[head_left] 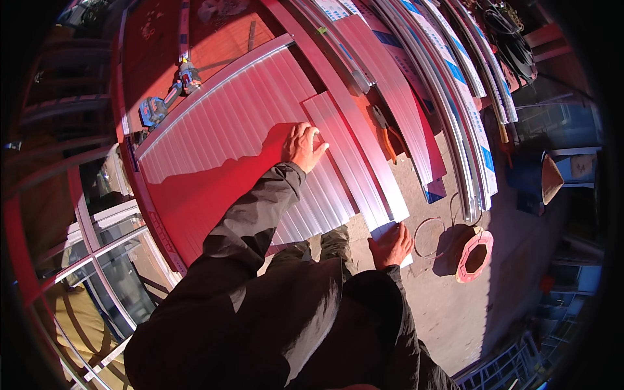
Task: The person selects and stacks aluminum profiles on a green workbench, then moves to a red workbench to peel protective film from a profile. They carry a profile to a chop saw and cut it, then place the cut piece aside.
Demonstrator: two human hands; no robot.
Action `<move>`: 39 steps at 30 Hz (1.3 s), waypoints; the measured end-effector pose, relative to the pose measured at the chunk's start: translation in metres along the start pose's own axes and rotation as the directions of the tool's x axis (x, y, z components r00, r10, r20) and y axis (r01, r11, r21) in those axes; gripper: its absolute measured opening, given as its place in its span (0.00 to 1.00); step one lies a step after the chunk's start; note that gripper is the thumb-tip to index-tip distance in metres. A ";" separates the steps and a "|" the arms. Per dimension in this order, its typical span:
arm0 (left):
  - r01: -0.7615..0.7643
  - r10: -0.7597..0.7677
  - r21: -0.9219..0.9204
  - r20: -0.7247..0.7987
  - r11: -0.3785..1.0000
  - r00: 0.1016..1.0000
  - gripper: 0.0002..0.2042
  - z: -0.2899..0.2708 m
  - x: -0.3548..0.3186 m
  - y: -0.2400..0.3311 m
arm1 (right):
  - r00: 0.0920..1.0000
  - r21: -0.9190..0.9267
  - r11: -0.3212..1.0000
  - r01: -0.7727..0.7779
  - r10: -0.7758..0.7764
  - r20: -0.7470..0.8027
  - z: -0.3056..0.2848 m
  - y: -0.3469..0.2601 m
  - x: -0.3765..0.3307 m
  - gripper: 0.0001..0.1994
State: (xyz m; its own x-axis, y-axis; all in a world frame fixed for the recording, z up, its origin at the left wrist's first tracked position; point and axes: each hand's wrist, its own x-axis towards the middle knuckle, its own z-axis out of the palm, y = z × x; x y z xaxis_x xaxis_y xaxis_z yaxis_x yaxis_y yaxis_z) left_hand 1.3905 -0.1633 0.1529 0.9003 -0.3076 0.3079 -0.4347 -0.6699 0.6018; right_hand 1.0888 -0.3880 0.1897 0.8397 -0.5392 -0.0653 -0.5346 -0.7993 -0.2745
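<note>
Our dark jacket fills lower head view. L hand, fingers loosely open, rests on ribbed panel, nr narrow strip along its R side; R hand at strip's lower end, we can't tell if fingers grip.

Hard sunlight falls on the grey concrete floor around the pink ring-shaped spool, with shade just to its right. I see white-framed glass panes well left of it, blue metal frames below.
</note>
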 end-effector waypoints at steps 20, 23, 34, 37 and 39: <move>0.451 -0.600 -0.515 -0.162 0.729 0.784 0.30 -0.013 -0.037 0.019 | 0.976 0.187 0.961 0.206 -0.188 -0.108 0.015 -0.005 -0.021 0.53; 0.565 -0.631 -0.749 0.260 0.346 0.731 0.21 0.015 -0.052 0.038 | 0.975 0.188 0.967 0.174 -0.142 -0.173 -0.006 -0.007 -0.044 0.53; 0.488 -0.435 -0.855 0.376 0.177 0.818 0.10 -0.012 -0.064 0.159 | 0.920 0.192 0.970 0.151 -0.067 -0.385 -0.024 0.027 -0.079 0.54; 0.451 -0.295 -0.875 0.390 0.177 0.872 0.11 -0.001 -0.068 0.203 | 0.912 0.214 0.973 0.088 0.008 -0.411 -0.033 0.058 -0.093 0.54; 0.457 -0.200 -0.871 0.423 0.178 0.884 0.12 0.024 -0.077 0.235 | 0.908 0.253 0.967 0.039 0.071 -0.413 -0.043 0.081 -0.103 0.55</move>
State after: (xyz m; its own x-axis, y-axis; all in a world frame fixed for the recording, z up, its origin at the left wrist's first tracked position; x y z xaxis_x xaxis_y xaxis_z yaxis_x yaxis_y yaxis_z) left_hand 1.2198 -0.3132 0.2531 0.8916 -0.4236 -0.1599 0.3158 0.3287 0.8901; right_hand 0.9543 -0.4087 0.2154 0.6851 -0.6558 0.3170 -0.4597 -0.7268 -0.5103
